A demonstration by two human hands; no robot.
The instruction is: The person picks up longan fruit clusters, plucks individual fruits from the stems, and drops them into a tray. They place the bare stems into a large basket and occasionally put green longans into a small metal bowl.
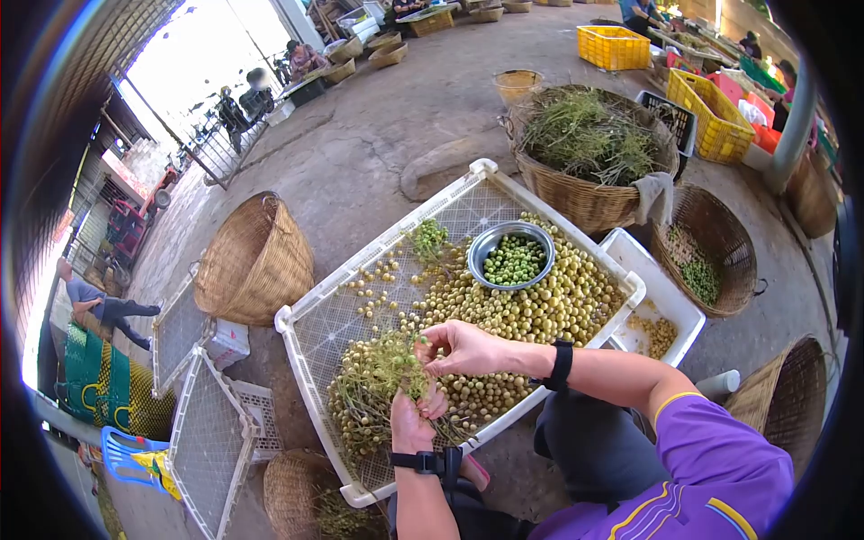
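My left hand (416,421) is closed round the stems of a leafy green sprig (389,362) above the lower left part of a white mesh tray (315,243). Pinched fingers of my right hand (461,349) touch the sprig's upper right side; what they hold is too small to make out. Beneath both hands lie stems with yellowish round fruits (351,405). Loose yellow-brown fruits (576,297) cover much of the tray's right half. Among them sits a metal bowl (475,256) of small green fruits (513,261). A green cluster (429,238) rests near the tray's far side.
A large basket of stems (585,202) stands beyond the tray, an empty wicker basket (256,261) to its left. A white bin (688,319) and another basket (733,252) are at the right. One person (99,301) is at the far left; others sit far back.
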